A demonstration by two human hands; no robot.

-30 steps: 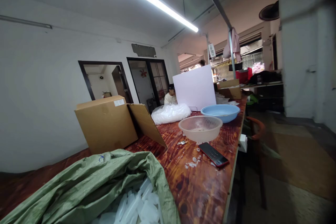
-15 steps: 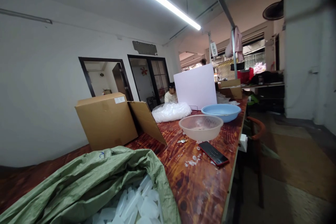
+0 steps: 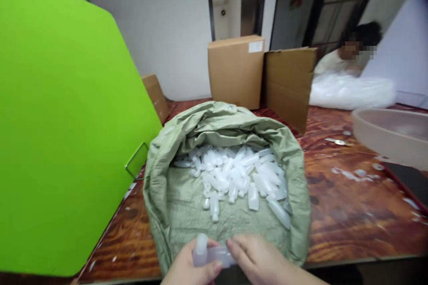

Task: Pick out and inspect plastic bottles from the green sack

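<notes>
At the near edge of the green woven sack [image 3: 157, 205], my left hand [image 3: 187, 267] is closed around translucent white plastic bottles. One bottle [image 3: 200, 249] points upward from its grip, and a second bottle [image 3: 217, 256] lies sideways across the fingers. My right hand [image 3: 259, 256] has its thumb and fingers closed on the right end of that sideways bottle. Beyond both hands, the rolled-down sack holds a heap of similar small bottles [image 3: 234, 171]. A few lie apart on the bare sack cloth nearer to me.
A bright green panel [image 3: 67, 120] stands on the left. Cardboard boxes [image 3: 236, 73] stand behind the sack. On the right are a translucent basin [image 3: 384, 138], a phone [image 3: 408, 182], small scraps [image 3: 357, 173] and a white plastic bundle [image 3: 351, 91]. A person [image 3: 347, 53] sits beyond.
The view has swung left and down onto the sack. Both hands, holding bottles, and the green panel are now in sight; neither was visible before.
</notes>
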